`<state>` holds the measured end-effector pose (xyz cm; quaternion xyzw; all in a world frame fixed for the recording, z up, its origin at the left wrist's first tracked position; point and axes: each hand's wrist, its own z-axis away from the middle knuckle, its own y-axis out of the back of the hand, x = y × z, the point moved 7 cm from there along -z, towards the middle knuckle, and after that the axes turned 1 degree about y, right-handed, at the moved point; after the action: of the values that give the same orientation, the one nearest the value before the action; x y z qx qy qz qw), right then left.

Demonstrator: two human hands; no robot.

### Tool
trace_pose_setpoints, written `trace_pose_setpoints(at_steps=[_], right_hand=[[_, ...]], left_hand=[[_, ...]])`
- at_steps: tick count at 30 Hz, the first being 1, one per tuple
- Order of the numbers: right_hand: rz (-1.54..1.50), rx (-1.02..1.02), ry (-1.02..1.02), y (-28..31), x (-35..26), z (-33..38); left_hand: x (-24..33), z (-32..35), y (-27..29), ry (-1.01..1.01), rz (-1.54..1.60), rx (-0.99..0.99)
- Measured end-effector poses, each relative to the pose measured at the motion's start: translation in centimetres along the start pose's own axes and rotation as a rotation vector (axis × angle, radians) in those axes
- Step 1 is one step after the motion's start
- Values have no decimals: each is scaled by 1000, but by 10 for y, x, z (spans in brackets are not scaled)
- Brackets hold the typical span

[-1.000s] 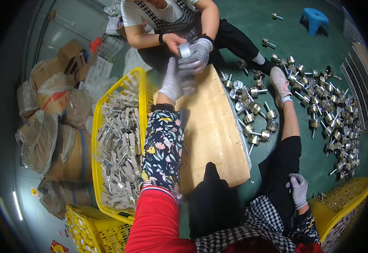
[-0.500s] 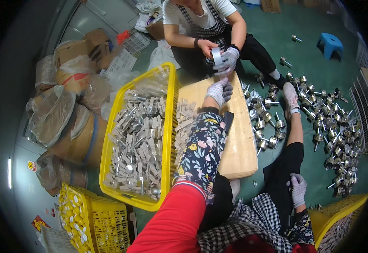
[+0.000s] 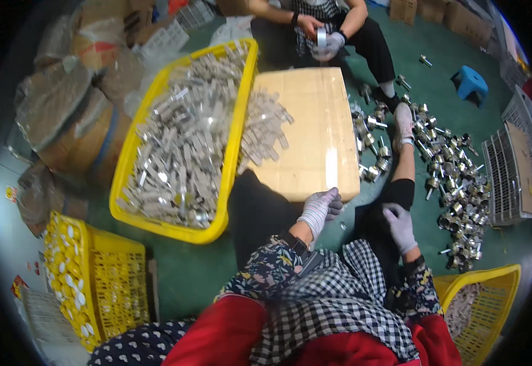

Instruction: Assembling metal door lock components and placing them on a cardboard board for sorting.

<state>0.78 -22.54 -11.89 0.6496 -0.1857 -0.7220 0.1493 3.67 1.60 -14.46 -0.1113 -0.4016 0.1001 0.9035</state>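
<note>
My left hand (image 3: 319,207), in a pale glove, hovers with curled fingers at the near edge of a light wooden board (image 3: 315,128); I cannot see anything in it. My right hand (image 3: 399,227), also gloved, lies flat on my black trouser leg. A loose heap of small metal parts (image 3: 265,129) covers the board's left side. Beside it stands a yellow crate (image 3: 239,131) full of the same parts. Across the board sits another person (image 3: 363,30), holding a small silvery piece (image 3: 321,38) in both hands.
Many metal fittings (image 3: 455,177) are strewn on the green floor to the right of my outstretched leg. A white crate (image 3: 513,171) and a blue stool (image 3: 468,80) stand beyond them. Yellow crates sit at lower left (image 3: 116,287) and lower right (image 3: 492,287). Sacks (image 3: 64,104) pile up at left.
My left arm, stretched out to the other person's hands a second ago, has drawn back to the board's near edge. My head has tilted down. My right hand stayed on my leg.
</note>
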Motion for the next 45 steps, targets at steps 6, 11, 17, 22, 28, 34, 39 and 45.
trace_pose_setpoints(at_steps=[6,11,17,22,28,34,39,45], right_hand=[[-176,-209,94,-73,-115,-52],[229,-353,289,-153,-161,-112],[607,-238,204,-236,-196,-163],[705,-162,28,-228,-171,-183],[789,-259,101,-186,-189,-182],[-141,-167,-79,-80,-129,-143],[-192,-281,-152,-79,-60,-109],[-339,-346,-212,-79,-33,-99]], left_hand=[[-30,-24,12,-78,165,46],[-46,-36,6,-39,-58,78],[-92,-66,7,-561,-685,-122],[-54,-23,-3,-889,-833,107],[-93,-65,3,-99,403,-57],[-35,-13,-7,75,223,1],[-46,-21,-2,80,2,24],[-47,-23,-4,-22,-16,25]])
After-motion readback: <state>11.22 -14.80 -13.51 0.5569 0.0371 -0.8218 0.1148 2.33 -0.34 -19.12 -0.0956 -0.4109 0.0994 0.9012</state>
